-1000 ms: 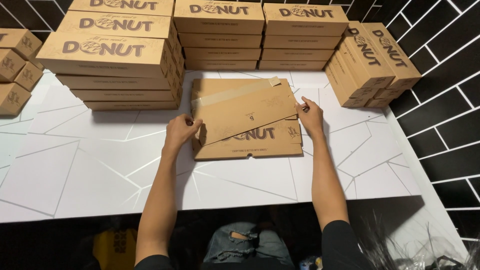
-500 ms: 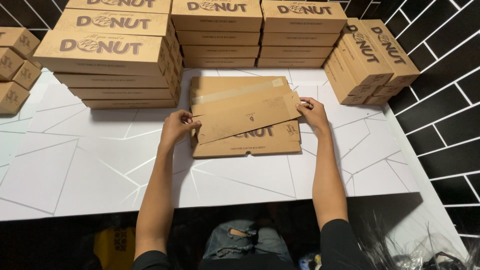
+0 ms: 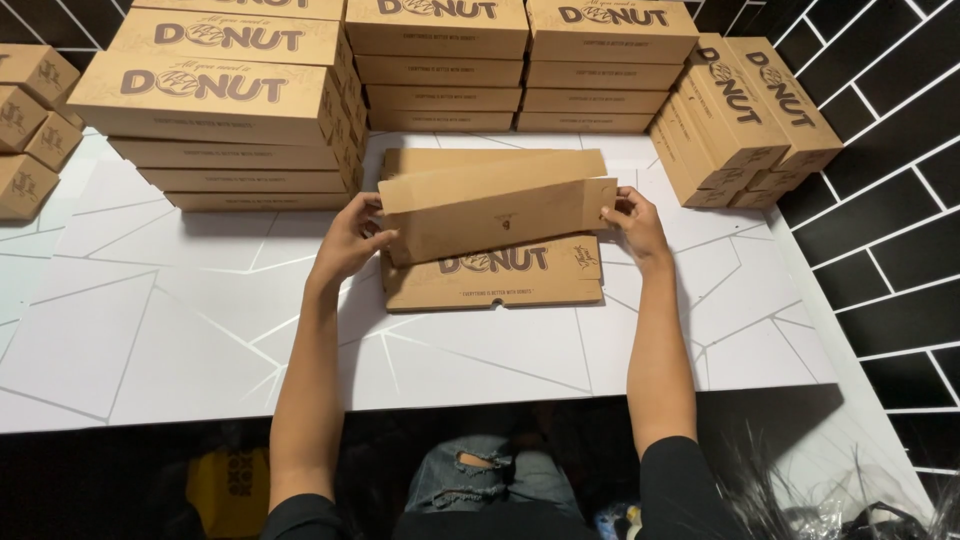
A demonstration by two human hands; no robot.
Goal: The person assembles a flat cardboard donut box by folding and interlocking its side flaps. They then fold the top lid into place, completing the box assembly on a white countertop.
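A flat brown cardboard box blank (image 3: 495, 275) lies on the white table (image 3: 150, 320) in front of me. Its long upper flap (image 3: 500, 210) is folded up and tilted toward me. My left hand (image 3: 350, 240) grips the flap's left end, and my right hand (image 3: 632, 222) pinches its right end. The printed front panel of the blank lies flat below the raised flap.
Stacks of folded brown boxes stand behind: a tall one at the left (image 3: 235, 110), two at the centre (image 3: 520, 65), a leaning stack at the right (image 3: 745, 120). Small brown boxes (image 3: 30, 110) sit far left. A black tiled wall (image 3: 890, 200) borders the right.
The flap has risen further off the blank and swung toward me. Both hands moved with its ends, keeping their hold.
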